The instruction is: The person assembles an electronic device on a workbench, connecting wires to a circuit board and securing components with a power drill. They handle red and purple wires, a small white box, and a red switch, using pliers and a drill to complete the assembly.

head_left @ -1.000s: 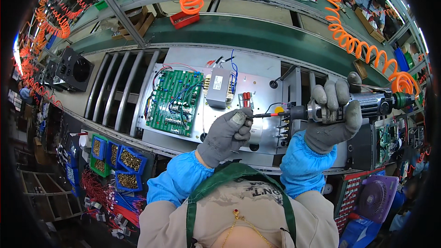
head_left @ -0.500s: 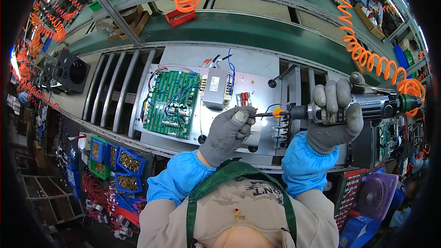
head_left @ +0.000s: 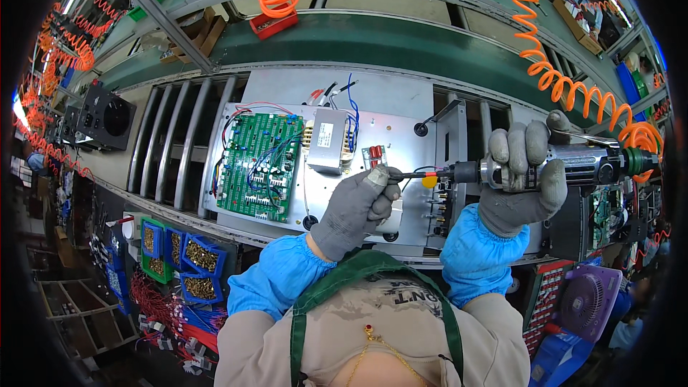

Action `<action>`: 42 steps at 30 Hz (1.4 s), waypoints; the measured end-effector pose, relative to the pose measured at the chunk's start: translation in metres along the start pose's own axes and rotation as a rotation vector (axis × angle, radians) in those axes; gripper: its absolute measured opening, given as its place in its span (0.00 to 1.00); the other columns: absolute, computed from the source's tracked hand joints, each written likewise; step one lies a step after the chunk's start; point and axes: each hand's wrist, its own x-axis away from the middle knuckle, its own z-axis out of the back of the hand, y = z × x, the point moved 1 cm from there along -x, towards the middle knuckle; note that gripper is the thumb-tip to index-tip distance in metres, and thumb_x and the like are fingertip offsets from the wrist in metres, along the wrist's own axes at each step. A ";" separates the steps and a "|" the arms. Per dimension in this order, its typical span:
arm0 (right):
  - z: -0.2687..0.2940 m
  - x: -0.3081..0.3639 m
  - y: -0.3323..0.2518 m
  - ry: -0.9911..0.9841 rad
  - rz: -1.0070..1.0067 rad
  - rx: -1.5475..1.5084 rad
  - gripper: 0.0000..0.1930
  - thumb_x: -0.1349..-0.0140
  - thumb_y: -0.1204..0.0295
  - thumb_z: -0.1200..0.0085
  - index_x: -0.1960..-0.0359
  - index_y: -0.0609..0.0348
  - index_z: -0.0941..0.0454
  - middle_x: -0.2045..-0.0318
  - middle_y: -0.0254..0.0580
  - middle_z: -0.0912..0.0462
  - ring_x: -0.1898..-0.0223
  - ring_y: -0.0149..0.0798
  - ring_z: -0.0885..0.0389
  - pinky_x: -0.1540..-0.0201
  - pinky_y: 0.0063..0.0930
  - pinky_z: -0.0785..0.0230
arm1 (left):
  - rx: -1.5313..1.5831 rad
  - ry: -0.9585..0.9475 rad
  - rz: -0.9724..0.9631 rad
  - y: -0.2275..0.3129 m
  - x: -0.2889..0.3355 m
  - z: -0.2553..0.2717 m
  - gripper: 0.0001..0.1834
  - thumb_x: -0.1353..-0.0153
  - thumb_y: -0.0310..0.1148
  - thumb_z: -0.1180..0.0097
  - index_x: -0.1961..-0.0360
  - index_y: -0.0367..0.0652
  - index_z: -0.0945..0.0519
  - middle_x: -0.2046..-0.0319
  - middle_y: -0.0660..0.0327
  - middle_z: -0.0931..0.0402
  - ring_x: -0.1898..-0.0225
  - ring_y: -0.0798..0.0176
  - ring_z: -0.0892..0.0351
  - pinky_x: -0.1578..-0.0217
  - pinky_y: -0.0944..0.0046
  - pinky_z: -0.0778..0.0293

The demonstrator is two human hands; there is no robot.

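My right hand [head_left: 513,204], in a grey glove, is wrapped round a pneumatic screwdriver [head_left: 586,163] held level, its bit pointing left. At the bit's [head_left: 416,175] tip, the gloved fingers of my left hand [head_left: 352,209] are pinched together; whether a screw is between them is hidden. Both hands hover over a silvery metal chassis plate [head_left: 401,132]. On that plate, a green circuit board [head_left: 251,154] lies to the left, and a boxy transformer [head_left: 328,136] with blue and black wires stands mid-plate. Just beyond my left fingertips is a small board with red components [head_left: 373,155].
An orange coiled air hose [head_left: 566,89] reaches the screwdriver's right end. Rollers [head_left: 172,143] run left of the chassis. Blue bins of brass-coloured fasteners [head_left: 203,254] stand at the lower left, near red wires [head_left: 154,297]. A purple fan [head_left: 584,301] is at the lower right.
The chassis and bench appear slightly farther left and up in the picture. Both hands keep their grips, with the screwdriver bit still at my left fingertips.
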 end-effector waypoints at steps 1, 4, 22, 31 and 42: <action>0.000 -0.001 0.000 -0.006 -0.003 0.003 0.27 0.44 0.70 0.48 0.43 0.62 0.38 0.79 0.29 0.38 0.78 0.27 0.34 0.71 0.29 0.36 | -0.043 0.022 -0.003 0.001 -0.001 -0.002 0.23 0.34 0.48 0.53 0.53 0.37 0.29 0.77 0.68 0.33 0.84 0.78 0.48 0.85 0.76 0.48; -0.001 -0.004 0.000 -0.037 -0.009 0.008 0.27 0.44 0.70 0.48 0.43 0.63 0.38 0.79 0.28 0.39 0.78 0.26 0.36 0.70 0.27 0.39 | -0.222 0.033 0.022 0.011 0.001 -0.010 0.27 0.33 0.49 0.56 0.50 0.32 0.30 0.82 0.71 0.40 0.84 0.78 0.48 0.83 0.75 0.48; 0.033 -0.034 0.006 -0.101 -0.040 0.233 0.27 0.46 0.72 0.46 0.44 0.63 0.38 0.78 0.35 0.31 0.76 0.34 0.29 0.66 0.38 0.30 | -2.468 -0.189 -0.123 0.037 -0.099 0.005 0.16 0.57 0.42 0.37 0.69 0.45 0.18 0.67 0.60 0.25 0.60 0.57 0.24 0.62 0.57 0.27; 0.031 -0.045 0.040 0.038 -0.308 0.497 0.26 0.49 0.79 0.44 0.46 0.64 0.37 0.75 0.41 0.25 0.75 0.36 0.25 0.63 0.39 0.26 | -2.307 -0.083 -0.279 0.077 -0.127 0.006 0.16 0.59 0.42 0.39 0.70 0.43 0.19 0.69 0.56 0.24 0.63 0.54 0.22 0.62 0.57 0.26; 0.023 -0.041 0.081 -0.029 -0.492 0.657 0.25 0.52 0.86 0.44 0.50 0.65 0.35 0.74 0.39 0.21 0.72 0.28 0.21 0.68 0.25 0.25 | -2.229 -0.128 -0.225 0.077 -0.130 0.007 0.09 0.58 0.36 0.39 0.75 0.44 0.17 0.74 0.56 0.21 0.67 0.53 0.19 0.66 0.57 0.23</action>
